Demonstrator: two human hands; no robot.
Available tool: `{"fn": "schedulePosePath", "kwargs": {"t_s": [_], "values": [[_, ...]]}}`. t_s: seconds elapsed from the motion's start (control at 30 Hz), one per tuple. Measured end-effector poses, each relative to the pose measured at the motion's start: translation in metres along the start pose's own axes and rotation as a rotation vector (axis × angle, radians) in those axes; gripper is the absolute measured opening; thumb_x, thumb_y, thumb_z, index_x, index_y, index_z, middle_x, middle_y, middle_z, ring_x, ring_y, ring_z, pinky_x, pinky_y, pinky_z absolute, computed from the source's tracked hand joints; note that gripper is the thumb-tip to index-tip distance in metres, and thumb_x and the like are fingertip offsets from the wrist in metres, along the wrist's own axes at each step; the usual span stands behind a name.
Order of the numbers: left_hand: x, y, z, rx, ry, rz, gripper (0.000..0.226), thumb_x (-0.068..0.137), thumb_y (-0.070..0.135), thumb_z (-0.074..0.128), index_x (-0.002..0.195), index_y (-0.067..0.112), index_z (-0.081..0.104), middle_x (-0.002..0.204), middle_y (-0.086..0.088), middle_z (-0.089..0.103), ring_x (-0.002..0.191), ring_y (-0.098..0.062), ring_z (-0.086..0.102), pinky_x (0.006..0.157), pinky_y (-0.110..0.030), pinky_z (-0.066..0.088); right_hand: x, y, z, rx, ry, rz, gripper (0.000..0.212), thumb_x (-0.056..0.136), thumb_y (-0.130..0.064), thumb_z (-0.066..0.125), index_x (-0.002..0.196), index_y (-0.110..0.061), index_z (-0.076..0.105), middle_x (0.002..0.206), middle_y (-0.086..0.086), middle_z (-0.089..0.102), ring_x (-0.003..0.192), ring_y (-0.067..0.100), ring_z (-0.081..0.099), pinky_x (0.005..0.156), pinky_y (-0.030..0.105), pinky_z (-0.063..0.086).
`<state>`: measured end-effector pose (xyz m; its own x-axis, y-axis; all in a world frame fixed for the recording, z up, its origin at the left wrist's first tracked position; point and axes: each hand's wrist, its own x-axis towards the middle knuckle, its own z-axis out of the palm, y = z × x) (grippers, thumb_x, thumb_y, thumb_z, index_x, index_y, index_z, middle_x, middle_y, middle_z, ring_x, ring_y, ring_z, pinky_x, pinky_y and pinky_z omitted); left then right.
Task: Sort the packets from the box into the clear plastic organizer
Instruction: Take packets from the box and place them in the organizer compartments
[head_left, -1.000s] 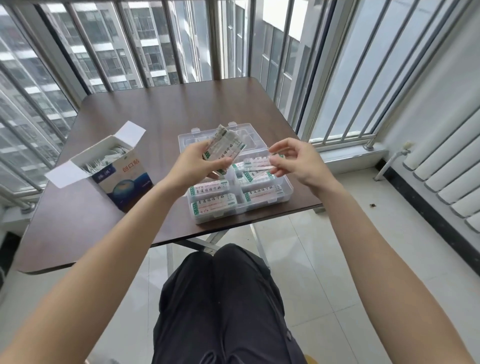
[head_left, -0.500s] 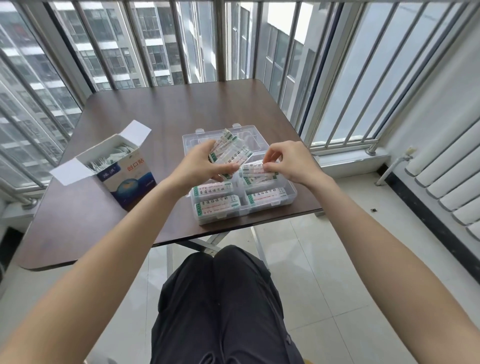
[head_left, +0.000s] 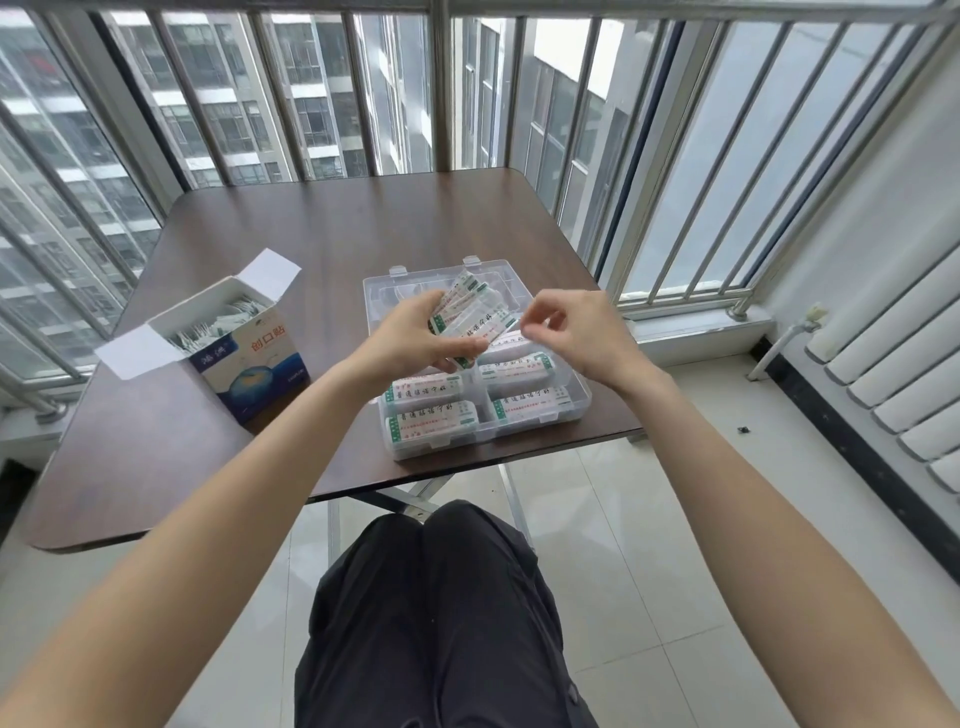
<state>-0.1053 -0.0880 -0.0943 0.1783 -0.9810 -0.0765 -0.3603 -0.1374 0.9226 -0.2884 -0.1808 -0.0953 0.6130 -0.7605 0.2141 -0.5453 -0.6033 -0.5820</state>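
Note:
The clear plastic organizer (head_left: 585, 402) lies open near the table's front edge, its lid (head_left: 382, 291) flat behind it. Several compartments hold white packets (head_left: 428, 415) with green ends. Above the organizer's back half my left hand (head_left: 410, 340) grips a fanned stack of packets (head_left: 470, 317). My right hand (head_left: 576, 332) is level with it, fingers curled, thumb and forefinger pinching the right end of a packet in that fan. The blue and white box (head_left: 254, 371) stands open at the left with more packets (head_left: 221, 325) inside.
The brown table (head_left: 322, 234) ends just in front of the organizer; my knees (head_left: 431, 571) are below its edge. Window bars (head_left: 441, 88) stand behind the table, and a white radiator (head_left: 893, 374) lines the right wall above the tiled floor.
My right hand set a packet down into a right-hand compartment, then rose and moved left to the fan of packets. My left hand kept its stack in place.

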Motion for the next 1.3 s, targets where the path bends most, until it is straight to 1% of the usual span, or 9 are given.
{"fn": "schedulePosePath", "kwargs": {"t_s": [0.1, 0.23, 0.3, 0.5, 0.7, 0.8, 0.93, 1.03, 1.3], "values": [[0.003, 0.001, 0.004, -0.007, -0.025, 0.011, 0.040, 0.076, 0.019, 0.076, 0.109, 0.013, 0.054, 0.091, -0.003, 0.068, 0.072, -0.009, 0.068, 0.058, -0.020, 0.054, 0.000, -0.011, 0.001, 0.392, 0.063, 0.167, 0.018, 0.086, -0.026, 0.067, 0.096, -0.012, 0.060, 0.079, 0.000, 0.070, 0.062, 0.007, 0.064, 0.054, 0.019, 0.049], [0.007, 0.000, 0.009, -0.029, -0.033, 0.006, 0.023, 0.093, 0.021, 0.056, 0.113, 0.010, 0.054, 0.095, -0.005, 0.064, 0.077, -0.013, 0.065, 0.059, -0.022, 0.056, 0.001, -0.012, 0.011, 0.404, 0.006, 0.231, 0.028, 0.081, -0.019, 0.073, 0.103, -0.016, 0.057, 0.082, 0.004, 0.072, 0.067, 0.010, 0.065, 0.062, 0.023, 0.051], [0.007, -0.003, 0.007, -0.048, 0.023, 0.005, 0.020, 0.097, 0.017, 0.049, 0.114, 0.009, 0.053, 0.098, -0.007, 0.063, 0.079, -0.016, 0.065, 0.060, -0.022, 0.057, 0.000, -0.006, 0.011, 0.355, 0.041, 0.256, 0.028, 0.080, -0.021, 0.073, 0.105, -0.021, 0.059, 0.083, 0.001, 0.070, 0.076, 0.012, 0.065, 0.072, 0.027, 0.050], [0.006, -0.007, -0.006, -0.032, 0.151, 0.017, 0.020, 0.085, 0.012, 0.067, 0.102, 0.015, 0.056, 0.086, 0.002, 0.064, 0.069, -0.007, 0.064, 0.054, -0.016, 0.052, -0.013, 0.004, 0.010, -0.077, 0.007, 0.234, 0.004, 0.080, -0.026, 0.068, 0.083, -0.024, 0.068, 0.082, -0.003, 0.064, 0.082, 0.015, 0.059, 0.069, 0.029, 0.045], [0.007, -0.006, -0.002, -0.061, 0.116, -0.007, 0.030, 0.081, 0.013, 0.071, 0.107, 0.006, 0.059, 0.094, -0.007, 0.066, 0.075, -0.014, 0.065, 0.060, -0.021, 0.056, -0.008, 0.004, 0.015, -0.156, 0.007, 0.209, 0.007, 0.082, -0.030, 0.068, 0.085, -0.024, 0.071, 0.097, -0.003, 0.055, 0.090, 0.013, 0.051, 0.074, 0.026, 0.039], [0.007, -0.006, 0.002, -0.102, 0.100, 0.000, 0.036, 0.080, 0.012, 0.073, 0.112, 0.002, 0.058, 0.095, -0.010, 0.066, 0.073, -0.014, 0.066, 0.060, -0.021, 0.056, -0.008, -0.003, 0.010, 0.233, 0.116, 0.225, 0.019, 0.089, -0.030, 0.062, 0.100, -0.016, 0.066, 0.095, 0.002, 0.064, 0.076, 0.011, 0.060, 0.068, 0.025, 0.048], [0.006, -0.003, 0.009, -0.134, 0.035, 0.014, 0.039, 0.080, 0.013, 0.072, 0.116, 0.003, 0.058, 0.101, -0.011, 0.068, 0.081, -0.019, 0.069, 0.066, -0.026, 0.058, -0.010, -0.013, 0.013, 0.710, -0.006, 0.276, 0.037, 0.084, -0.011, 0.069, 0.118, -0.010, 0.053, 0.097, 0.015, 0.064, 0.062, 0.019, 0.068, 0.059, 0.028, 0.056], [0.005, -0.001, 0.011, -0.137, 0.004, 0.016, 0.036, 0.083, 0.014, 0.069, 0.116, 0.004, 0.059, 0.102, -0.014, 0.068, 0.079, -0.022, 0.071, 0.061, -0.023, 0.055, -0.011, -0.017, 0.014, 0.736, 0.049, 0.252, 0.042, 0.081, -0.004, 0.072, 0.119, -0.008, 0.054, 0.096, 0.014, 0.063, 0.063, 0.018, 0.067, 0.063, 0.026, 0.057], [0.002, 0.004, 0.009, -0.266, -0.040, -0.044, 0.029, 0.092, 0.022, 0.057, 0.116, 0.005, 0.059, 0.099, -0.013, 0.069, 0.076, -0.020, 0.072, 0.057, -0.018, 0.053, -0.013, -0.017, 0.013, 0.615, 0.184, 0.108, 0.042, 0.078, -0.016, 0.077, 0.113, -0.009, 0.055, 0.093, 0.017, 0.066, 0.065, 0.019, 0.069, 0.058, 0.025, 0.056]]}}
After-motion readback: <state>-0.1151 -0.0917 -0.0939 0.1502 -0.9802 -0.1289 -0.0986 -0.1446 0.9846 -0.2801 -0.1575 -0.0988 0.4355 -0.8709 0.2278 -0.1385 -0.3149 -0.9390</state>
